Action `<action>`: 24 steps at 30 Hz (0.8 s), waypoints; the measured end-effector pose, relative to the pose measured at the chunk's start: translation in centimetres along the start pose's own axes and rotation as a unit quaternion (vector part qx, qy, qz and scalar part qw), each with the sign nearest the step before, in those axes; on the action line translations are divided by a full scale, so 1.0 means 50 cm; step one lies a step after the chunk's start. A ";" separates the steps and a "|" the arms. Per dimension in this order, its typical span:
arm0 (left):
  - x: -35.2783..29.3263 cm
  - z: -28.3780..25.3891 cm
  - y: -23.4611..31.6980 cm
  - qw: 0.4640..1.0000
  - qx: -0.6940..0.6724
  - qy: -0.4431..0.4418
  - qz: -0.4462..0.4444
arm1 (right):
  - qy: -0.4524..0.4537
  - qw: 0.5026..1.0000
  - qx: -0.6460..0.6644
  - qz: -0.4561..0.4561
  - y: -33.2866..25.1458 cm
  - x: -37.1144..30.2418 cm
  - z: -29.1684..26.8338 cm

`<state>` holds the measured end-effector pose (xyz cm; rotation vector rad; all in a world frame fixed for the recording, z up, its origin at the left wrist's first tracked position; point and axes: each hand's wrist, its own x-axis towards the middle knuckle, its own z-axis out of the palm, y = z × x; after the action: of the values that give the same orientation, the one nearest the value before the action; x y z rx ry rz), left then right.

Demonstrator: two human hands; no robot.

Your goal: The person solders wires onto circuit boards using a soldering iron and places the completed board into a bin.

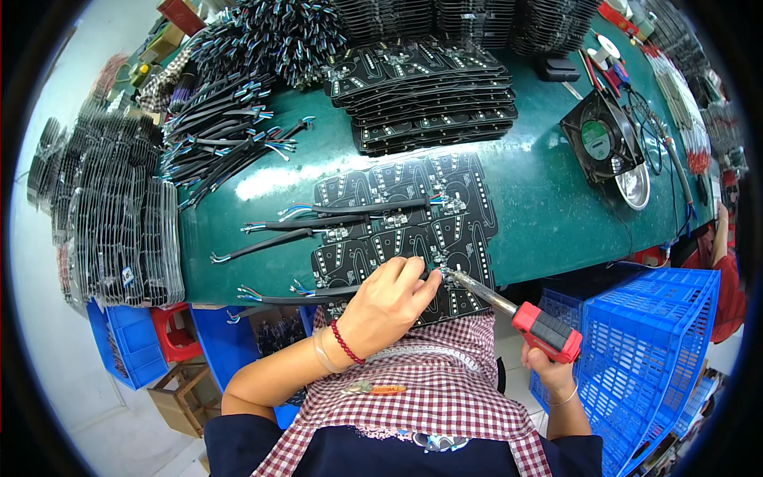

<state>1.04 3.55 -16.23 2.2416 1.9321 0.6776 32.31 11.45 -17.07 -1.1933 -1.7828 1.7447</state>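
Black circuit panel (413, 230) lies at the green bench's (548, 199) near edge. Left hand (389, 298) pinches a cable end (318, 292) onto it; right hand (548, 366) grips the soldering iron (509, 310). Best keep the wire steady, tip touching only the pad.

Left forearm enters from the lower left, bare, angled up and to the right toward the near edge of the desk. Wrist carries a red bead bracelet and a pale band. Left hand (389, 298) lies palm down, knuckles up, fingers curled forward and pinched together at their tips.

Right forearm rises from the lower right edge, near vertical, thin bangle at the wrist. Right hand (547, 362) sits below the desk's near edge, closed in a fist-like grip, thumb side up.
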 end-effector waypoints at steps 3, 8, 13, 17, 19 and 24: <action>0.000 0.001 0.001 1.000 0.010 0.002 0.000 | 0.006 1.000 -0.019 -0.008 0.002 0.000 0.001; -0.001 0.001 0.001 1.000 0.009 0.003 0.000 | 0.016 0.991 0.132 0.006 -0.008 -0.012 -0.009; -0.001 0.001 0.003 1.000 0.008 0.005 0.002 | -0.001 0.994 0.105 0.039 -0.011 -0.004 -0.023; -0.001 0.000 0.007 1.000 -0.003 0.014 0.000 | -0.015 0.994 0.102 0.045 -0.013 0.006 -0.023; -0.001 0.000 0.008 1.000 -0.009 0.011 -0.003 | -0.017 0.993 0.107 0.045 -0.014 0.010 -0.025; -0.002 0.002 0.007 1.000 0.008 0.006 0.009 | -0.027 0.993 0.105 0.053 -0.017 0.020 -0.029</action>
<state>1.40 3.42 -16.22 2.2730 1.9322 0.6814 32.59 13.21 -16.34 -1.1799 -1.5427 1.9877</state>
